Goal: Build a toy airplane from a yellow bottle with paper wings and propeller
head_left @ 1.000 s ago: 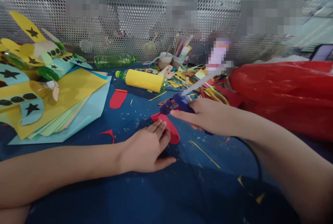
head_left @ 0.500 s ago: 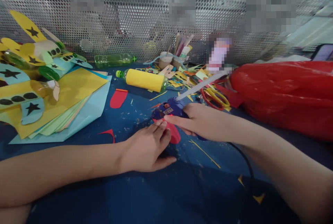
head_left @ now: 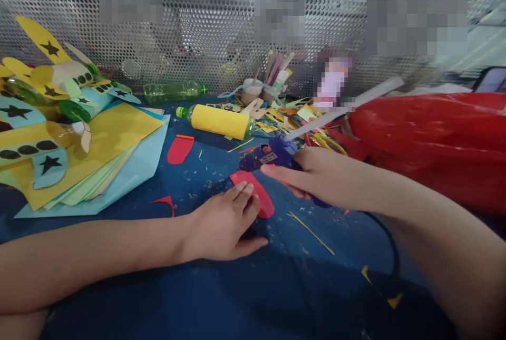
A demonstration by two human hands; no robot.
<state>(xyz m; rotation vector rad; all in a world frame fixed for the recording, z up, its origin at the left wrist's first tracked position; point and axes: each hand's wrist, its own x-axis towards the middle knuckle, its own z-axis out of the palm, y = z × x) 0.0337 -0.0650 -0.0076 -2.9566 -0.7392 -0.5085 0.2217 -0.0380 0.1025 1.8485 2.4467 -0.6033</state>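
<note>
In my right hand [head_left: 316,174] is a blue hot glue gun [head_left: 272,154], a long translucent glue stick [head_left: 343,110] jutting from its back. Its nozzle points left, just above the far end of a red paper cutout [head_left: 259,197]. My left hand [head_left: 227,219] rests on that cutout with the fingertips, holding it against the blue table; the fingers are stretched out and the thumb is apart. A second red cutout [head_left: 181,150] with an orange strip along its top edge lies farther back. Beyond it is a green bottle wrapped in yellow paper [head_left: 219,121].
Bottle airplanes [head_left: 47,153] and stacked coloured paper [head_left: 118,166] cover the left. Paper scraps [head_left: 276,118], scissors [head_left: 334,142] and brush cups [head_left: 253,89] stand behind. A red plastic bag [head_left: 435,150] lies at right. The glue gun's black cord [head_left: 395,245] trails toward me. A perforated metal screen [head_left: 221,18] closes the back.
My right hand has lifted the glue gun up and to the right, away from the red cutout, uncovering its far end. The left hand stays in place.
</note>
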